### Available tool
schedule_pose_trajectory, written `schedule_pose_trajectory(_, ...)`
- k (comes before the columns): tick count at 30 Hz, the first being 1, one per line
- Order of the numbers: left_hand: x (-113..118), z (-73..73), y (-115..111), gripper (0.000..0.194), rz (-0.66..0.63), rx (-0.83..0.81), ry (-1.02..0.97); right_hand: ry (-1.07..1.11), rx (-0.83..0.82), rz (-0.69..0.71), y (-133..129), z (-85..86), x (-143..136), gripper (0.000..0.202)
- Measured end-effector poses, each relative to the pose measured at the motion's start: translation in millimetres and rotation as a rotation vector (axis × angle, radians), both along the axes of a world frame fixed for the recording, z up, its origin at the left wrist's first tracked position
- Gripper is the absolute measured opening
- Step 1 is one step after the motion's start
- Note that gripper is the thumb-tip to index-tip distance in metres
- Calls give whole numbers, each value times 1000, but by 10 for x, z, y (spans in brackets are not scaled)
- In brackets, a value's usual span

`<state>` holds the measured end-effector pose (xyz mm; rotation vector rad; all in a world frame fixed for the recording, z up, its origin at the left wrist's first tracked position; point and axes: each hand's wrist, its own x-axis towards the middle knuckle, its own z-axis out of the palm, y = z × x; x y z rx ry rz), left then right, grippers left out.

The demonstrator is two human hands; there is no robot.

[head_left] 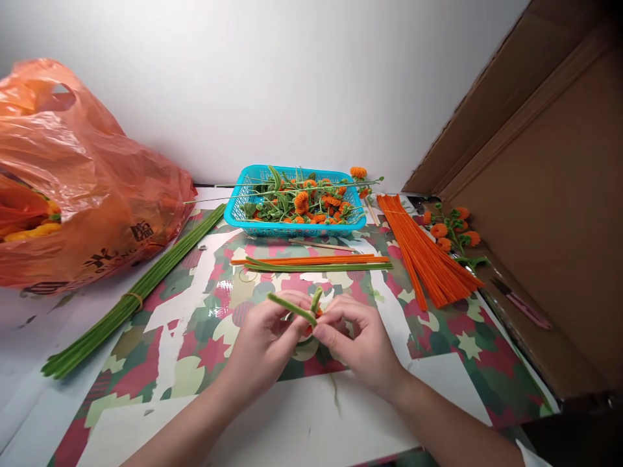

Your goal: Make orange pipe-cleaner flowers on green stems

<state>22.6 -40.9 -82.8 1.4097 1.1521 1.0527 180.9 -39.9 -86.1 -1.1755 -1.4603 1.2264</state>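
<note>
We're up at the wearer's head, looking forward and down, close over left hand (265, 340) and right hand (363, 340), across the tabletop (207, 353) to the pale wall (292, 84).

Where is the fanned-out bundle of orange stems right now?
In the head view, the orange bundle lies right of centre on the patterned sheet, beyond the right hand, between the blue basket and the orange flowers.

left hand (265, 337), right hand (367, 337) before basket (296, 228); bag (102, 188) left, cardboard (549, 188) right
</note>
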Motion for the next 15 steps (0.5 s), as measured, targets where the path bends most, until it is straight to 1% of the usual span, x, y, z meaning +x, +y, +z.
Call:
schedule_pose_trajectory(3,-6,-15,-13,8,24,0,-6,-24,84,13,-13,-1,-9,20)
schedule_pose_trajectory(8,-8,-27,-41,8,44,48,26,-106,209,-16,-28,17,-35,12)
schedule_pose_trajectory(10,-5,-24,-51,10,35,72,75,-95,149,-18,-23,20,-42,14)
schedule_pose_trajectory(13,3,-25,-63,12,42,120,134,35,-82,19,-8,1,-42,21)
schedule_pose_trajectory(15,9,-24,-67,12,37,118,122,141,-193,38,0,-21,-34,26)
